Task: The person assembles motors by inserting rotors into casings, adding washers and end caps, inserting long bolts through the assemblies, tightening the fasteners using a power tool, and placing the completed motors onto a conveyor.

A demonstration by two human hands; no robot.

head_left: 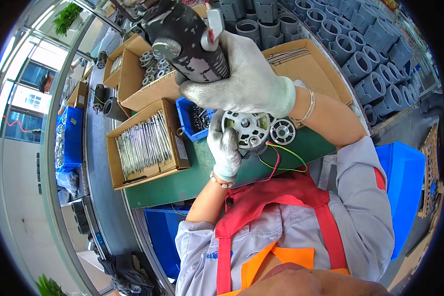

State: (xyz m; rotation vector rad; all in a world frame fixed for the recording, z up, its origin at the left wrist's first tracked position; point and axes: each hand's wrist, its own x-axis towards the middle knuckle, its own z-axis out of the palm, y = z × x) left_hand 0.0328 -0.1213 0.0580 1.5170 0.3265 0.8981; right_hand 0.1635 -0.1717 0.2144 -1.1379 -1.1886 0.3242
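My gloved right hand is wrapped round the grip of a black, paint-worn power screwdriver, lifted above the bench; its tip is out of sight. Below it, my gloved left hand holds the side of an electric motor, whose slotted round metal end cover faces up. Red and yellow-green wires trail from the motor over the green bench top. A smaller round metal cover lies against the motor's right side.
Left of my hands stand a cardboard box of long metal rods and a blue bin of small parts. Behind are a carton of round metal covers and a flat carton with rods. Grey cylindrical housings crowd the far right.
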